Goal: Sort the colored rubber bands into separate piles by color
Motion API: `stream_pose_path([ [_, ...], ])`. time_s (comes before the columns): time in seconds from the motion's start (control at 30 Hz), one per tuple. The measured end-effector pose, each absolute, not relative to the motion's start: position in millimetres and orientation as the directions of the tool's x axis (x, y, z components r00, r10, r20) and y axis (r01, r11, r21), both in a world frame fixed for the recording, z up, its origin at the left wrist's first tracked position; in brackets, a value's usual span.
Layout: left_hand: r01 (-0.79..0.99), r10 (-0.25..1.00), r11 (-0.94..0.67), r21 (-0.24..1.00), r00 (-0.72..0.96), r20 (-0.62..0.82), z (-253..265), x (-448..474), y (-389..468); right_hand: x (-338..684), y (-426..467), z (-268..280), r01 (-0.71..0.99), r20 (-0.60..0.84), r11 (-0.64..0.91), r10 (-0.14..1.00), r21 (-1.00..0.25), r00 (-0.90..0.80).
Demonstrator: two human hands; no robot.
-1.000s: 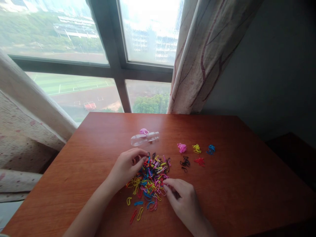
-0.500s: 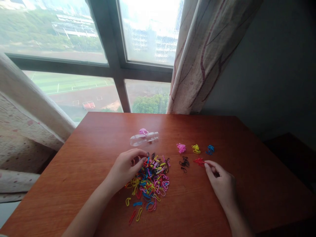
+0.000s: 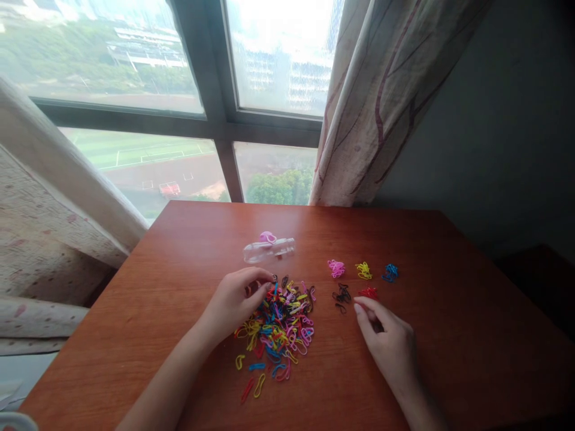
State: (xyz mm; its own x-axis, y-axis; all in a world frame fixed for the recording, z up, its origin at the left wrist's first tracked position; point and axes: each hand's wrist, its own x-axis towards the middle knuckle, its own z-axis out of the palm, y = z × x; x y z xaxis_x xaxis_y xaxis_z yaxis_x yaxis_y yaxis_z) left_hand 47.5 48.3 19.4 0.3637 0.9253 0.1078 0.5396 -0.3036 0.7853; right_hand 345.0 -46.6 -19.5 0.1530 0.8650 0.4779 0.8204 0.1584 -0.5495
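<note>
A mixed heap of small coloured rubber bands (image 3: 281, 329) lies on the wooden table. My left hand (image 3: 240, 299) is at the heap's upper left edge, thumb and forefinger closed at a dark and blue rubber band (image 3: 275, 282). My right hand (image 3: 389, 335) is in a pinch beside a small pile of red rubber bands (image 3: 369, 293) and one of black rubber bands (image 3: 343, 293); whether anything is between its fingertips is too small to make out. Behind these are piles of pink (image 3: 336, 268), yellow (image 3: 363, 270) and blue rubber bands (image 3: 390, 272).
A clear plastic bag or container (image 3: 268, 250) with a pink item (image 3: 268, 237) lies behind the heap. The table (image 3: 449, 335) stands against a window (image 3: 215, 131) between curtains (image 3: 359, 108). A white rim (image 3: 18, 421) shows at the lower left corner.
My right hand has drawn back left from the red pile, toward the black one. My left hand stays at the heap. The view has shifted slightly.
</note>
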Motion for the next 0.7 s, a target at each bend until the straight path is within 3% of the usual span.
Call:
stream_pose_path([
  [0.17,0.534,0.925,-0.314,0.785,0.360,0.125,19,48,48,288,-59,-18,0.700,0.414,0.380,0.901,-0.605,-0.131],
  [0.33,0.532,0.918,-0.332,0.779,0.371,0.138,20,49,47,254,-71,-14,0.640,0.343,0.457,0.889,-0.617,-0.304],
  [0.7,0.543,0.900,-0.378,0.750,0.405,0.159,24,56,46,245,-73,-15,0.684,0.240,0.435,0.899,-0.585,-0.367],
])
